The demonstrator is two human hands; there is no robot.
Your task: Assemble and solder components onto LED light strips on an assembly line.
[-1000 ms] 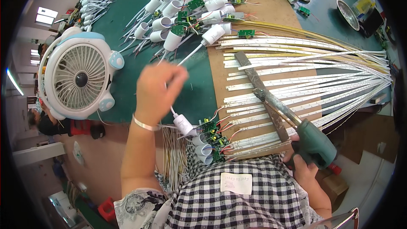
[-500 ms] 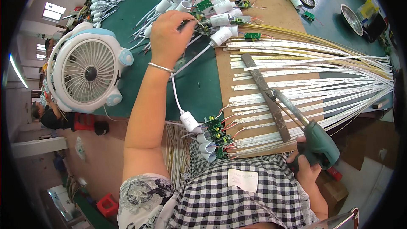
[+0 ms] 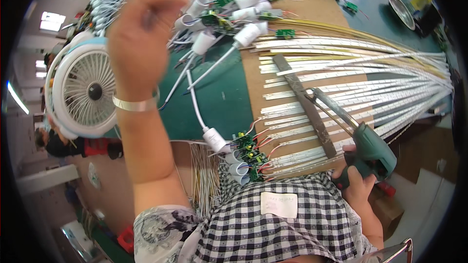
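Note:
My right hand (image 3: 358, 182) is wrapped around the handle of a green soldering gun (image 3: 373, 153). Its metal barrel points up and left over white LED strips (image 3: 312, 95), its tip close to a dark metal bar (image 3: 304, 102) lying across them. My left hand (image 3: 139, 44) is raised between the fan and a pile of white tubular caps (image 3: 246, 0) with green circuit boards. Motion smears its curled fingers, so whatever they hold is unclear. Near the table's front edge, a white cap with a cable (image 3: 214, 139) lies beside small circuit boards (image 3: 248, 146) wired to strip ends.
A white and blue fan (image 3: 90, 87) stands at the left, partly behind my forearm. A bundle of white cables (image 3: 109, 2) lies at the far left. Brown board (image 3: 326, 14) lies under the strips. A metal bowl (image 3: 400, 10) sits at the far right. Another person (image 3: 53, 141) is in the left background.
My left hand has moved left and up, away from the pile of caps, now overlapping the fan's edge. The soldering gun has shifted slightly right, still in my right hand.

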